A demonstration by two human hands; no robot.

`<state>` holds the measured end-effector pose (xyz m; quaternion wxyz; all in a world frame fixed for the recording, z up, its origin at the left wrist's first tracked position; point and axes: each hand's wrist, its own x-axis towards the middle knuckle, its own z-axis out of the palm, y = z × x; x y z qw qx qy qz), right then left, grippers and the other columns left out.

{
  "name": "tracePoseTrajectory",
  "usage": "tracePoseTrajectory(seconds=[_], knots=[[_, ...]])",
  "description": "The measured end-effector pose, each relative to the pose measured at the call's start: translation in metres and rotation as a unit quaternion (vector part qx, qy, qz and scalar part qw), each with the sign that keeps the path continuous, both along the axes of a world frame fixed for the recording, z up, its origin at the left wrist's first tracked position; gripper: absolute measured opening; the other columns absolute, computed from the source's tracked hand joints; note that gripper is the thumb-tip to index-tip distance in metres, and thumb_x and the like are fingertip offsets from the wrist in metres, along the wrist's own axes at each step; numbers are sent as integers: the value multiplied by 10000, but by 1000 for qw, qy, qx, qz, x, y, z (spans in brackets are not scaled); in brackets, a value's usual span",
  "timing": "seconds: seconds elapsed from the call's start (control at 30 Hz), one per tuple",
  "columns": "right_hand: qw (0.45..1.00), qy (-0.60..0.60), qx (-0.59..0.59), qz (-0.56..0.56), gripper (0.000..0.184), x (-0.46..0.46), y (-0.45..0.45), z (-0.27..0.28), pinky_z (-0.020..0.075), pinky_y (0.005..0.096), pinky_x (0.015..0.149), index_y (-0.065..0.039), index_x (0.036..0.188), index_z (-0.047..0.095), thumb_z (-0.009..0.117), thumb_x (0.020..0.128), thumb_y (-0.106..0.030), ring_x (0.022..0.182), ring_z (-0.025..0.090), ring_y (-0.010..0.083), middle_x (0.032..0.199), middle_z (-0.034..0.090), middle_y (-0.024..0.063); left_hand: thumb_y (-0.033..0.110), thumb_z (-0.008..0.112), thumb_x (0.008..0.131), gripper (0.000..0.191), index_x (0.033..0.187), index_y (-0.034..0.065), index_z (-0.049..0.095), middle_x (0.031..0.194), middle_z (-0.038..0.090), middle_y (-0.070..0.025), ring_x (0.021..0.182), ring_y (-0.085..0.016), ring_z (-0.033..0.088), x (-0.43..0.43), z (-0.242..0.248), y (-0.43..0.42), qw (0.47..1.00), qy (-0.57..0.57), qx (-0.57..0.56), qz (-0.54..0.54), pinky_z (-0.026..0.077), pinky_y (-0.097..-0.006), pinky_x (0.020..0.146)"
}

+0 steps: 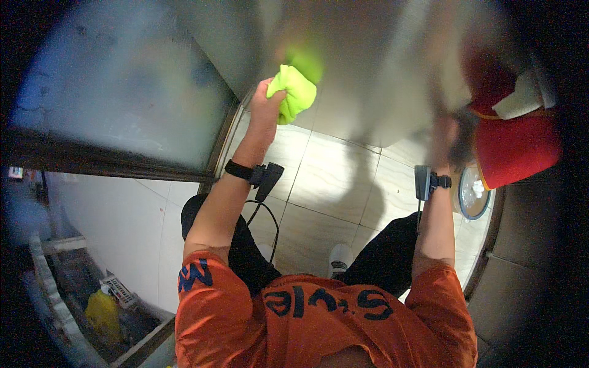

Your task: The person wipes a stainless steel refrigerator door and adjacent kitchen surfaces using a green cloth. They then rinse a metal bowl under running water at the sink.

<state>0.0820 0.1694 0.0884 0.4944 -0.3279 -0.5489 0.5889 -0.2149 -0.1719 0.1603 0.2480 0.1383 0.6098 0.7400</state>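
My left hand [269, 103] grips a folded, bright yellow-green cloth [298, 92] at its near edge. The cloth is up against or close to a smooth, shiny panel [349, 101], where a blurred green reflection shows just beyond it; contact cannot be made out. On the other side, my right hand [444, 133] is blurred and reaches forward beside a red fabric item [517, 149]. Its fingers are too unclear to show whether they hold anything. Each wrist wears a black strap with a small device.
A dark-framed, cloudy glass pane [129, 101] stands at the left. Below it, an open compartment [147, 340] holds a yellow bag [102, 313] and a white slotted object [120, 290]. A lined bin [474, 195] sits at right, near a white cloth [520, 96]. Pale tiles [322, 184] cover the floor.
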Motion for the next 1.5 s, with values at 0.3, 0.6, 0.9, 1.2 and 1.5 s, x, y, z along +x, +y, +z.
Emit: tracePoseTrajectory(seconds=[0.3,0.6,0.9,1.2,1.5], knots=[[837,-338,-198,383,470,-50,-104,83,586,325,775,-31,1177,594,518,983,-452,940,698,212,1111,673,144,105,632,903,254,1138,24,577,1021,652,-52,930,-127,612,38,3,17,994,32,-30,-95,505,-281,787],[897,-139,-217,358,442,-124,-194,97,545,257,803,-80,1341,496,621,963,-272,998,640,142,1179,633,45,142,669,881,436,1288,45,548,1241,593,-141,1174,-276,543,39,2,6,904,399,-99,-115,420,-395,1002],[821,36,-556,124,345,-71,-149,21,608,446,828,-64,1324,464,512,1006,-188,1083,647,314,1259,601,154,238,516,960,656,1523,33,248,1586,90,-276,1469,-394,159,-25,33,-25,854,487,-169,71,191,-491,1171],[759,157,-583,243,417,-59,-104,45,563,450,947,100,1366,348,402,1010,-110,1173,550,462,1340,462,314,220,513,955,702,1545,43,177,1599,67,-260,1469,-422,149,-36,24,-20,832,516,-192,68,177,-604,1132],[823,222,-407,327,474,-60,-150,179,553,470,962,89,1392,341,476,1014,-164,1231,504,472,1387,434,314,218,533,945,713,1540,33,188,1574,139,-292,1440,-460,208,-40,18,-27,785,584,-193,78,207,-610,1107]])
